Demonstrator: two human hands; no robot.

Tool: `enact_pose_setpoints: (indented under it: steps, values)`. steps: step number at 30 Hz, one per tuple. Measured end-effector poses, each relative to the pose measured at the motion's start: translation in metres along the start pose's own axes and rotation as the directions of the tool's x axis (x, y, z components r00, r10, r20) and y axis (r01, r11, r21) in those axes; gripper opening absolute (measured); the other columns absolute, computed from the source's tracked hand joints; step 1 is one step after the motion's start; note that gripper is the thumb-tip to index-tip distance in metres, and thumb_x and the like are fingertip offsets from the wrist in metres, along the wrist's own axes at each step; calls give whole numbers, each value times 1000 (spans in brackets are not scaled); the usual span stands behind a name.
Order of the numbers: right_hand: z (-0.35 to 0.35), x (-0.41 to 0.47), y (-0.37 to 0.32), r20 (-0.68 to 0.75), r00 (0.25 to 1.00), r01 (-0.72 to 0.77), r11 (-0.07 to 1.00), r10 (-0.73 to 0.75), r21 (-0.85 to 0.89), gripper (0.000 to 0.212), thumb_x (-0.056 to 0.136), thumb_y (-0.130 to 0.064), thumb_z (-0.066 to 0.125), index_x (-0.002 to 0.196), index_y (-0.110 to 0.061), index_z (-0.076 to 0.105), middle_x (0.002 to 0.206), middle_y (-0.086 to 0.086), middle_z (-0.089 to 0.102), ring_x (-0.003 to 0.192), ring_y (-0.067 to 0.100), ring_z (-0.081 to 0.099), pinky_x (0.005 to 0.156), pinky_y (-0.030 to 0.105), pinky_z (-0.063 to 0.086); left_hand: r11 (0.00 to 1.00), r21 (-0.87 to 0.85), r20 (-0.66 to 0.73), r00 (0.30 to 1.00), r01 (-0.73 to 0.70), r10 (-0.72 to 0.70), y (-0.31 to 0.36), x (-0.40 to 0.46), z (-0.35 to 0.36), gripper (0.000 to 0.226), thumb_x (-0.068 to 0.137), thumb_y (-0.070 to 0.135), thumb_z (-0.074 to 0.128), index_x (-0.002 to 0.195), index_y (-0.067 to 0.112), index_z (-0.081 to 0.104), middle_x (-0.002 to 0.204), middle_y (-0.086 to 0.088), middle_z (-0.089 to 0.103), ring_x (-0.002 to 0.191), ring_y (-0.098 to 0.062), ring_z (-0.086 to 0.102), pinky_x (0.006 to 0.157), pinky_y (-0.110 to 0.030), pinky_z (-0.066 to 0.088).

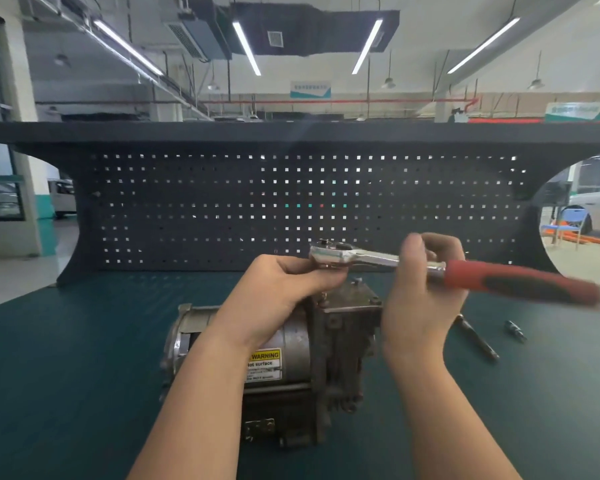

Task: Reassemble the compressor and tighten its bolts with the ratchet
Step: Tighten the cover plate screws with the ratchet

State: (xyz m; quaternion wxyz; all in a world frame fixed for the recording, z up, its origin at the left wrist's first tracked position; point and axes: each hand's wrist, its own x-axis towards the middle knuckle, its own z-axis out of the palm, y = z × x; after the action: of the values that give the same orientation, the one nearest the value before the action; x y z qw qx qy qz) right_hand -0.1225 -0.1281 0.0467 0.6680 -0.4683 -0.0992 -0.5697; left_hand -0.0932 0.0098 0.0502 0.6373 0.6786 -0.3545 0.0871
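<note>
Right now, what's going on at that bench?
A person holds the ratchet in the air above the compressor, which lies on the green bench mat. The left hand pinches the ratchet's head; the right hand grips its shaft. It is on no bolt yet. Two small metal parts lie to the right.

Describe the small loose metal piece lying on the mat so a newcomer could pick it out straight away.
Start at the compressor in the middle of the green mat and look to its right, under the ratchet's red handle. Two loose parts lie there: a long dark extension bar and, further right, the short silvery piece. It is the stubbier, shinier one, farthest from the compressor.
</note>
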Motion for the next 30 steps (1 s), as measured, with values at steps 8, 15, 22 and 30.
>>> enact_pose_setpoints:
  steps: [8,15,22,30]
  values:
    - [12,-17,-20,343,756,634,755,-557,-171,24,86,-21,57,104,-37,61,81,-18,54,68,-5,47,66,20,42,991,106,-65,995,81,-74,8,-1,5,24,89,32,65,77,16,78,63,12,70,58,1,64,55,-14,49]
    - [-1,0,-5,141,988,72,994,-60,-78,15,76,-39,57,82,-27,64,53,-16,47,51,0,43,58,16,39,999,-3,-19,998,53,-53,3,-1,0,22,72,32,76,91,21,80,98,-4,76,100,-18,70,91,-30,54]
    - [9,-10,-14,293,890,408,898,-350,-164,21,90,-37,47,78,-37,65,65,-18,59,66,0,52,64,21,43,996,79,-48,998,42,-39,9,-3,7,8,83,23,74,86,18,79,72,6,75,69,-1,69,67,-17,52]
    - [-4,2,-3,219,954,226,971,-203,-83,17,73,-37,60,85,-27,65,62,-13,49,54,-2,43,55,15,37,995,95,-30,999,22,-19,5,-5,2,20,75,37,76,90,24,79,96,-5,76,94,-14,70,83,-25,56]
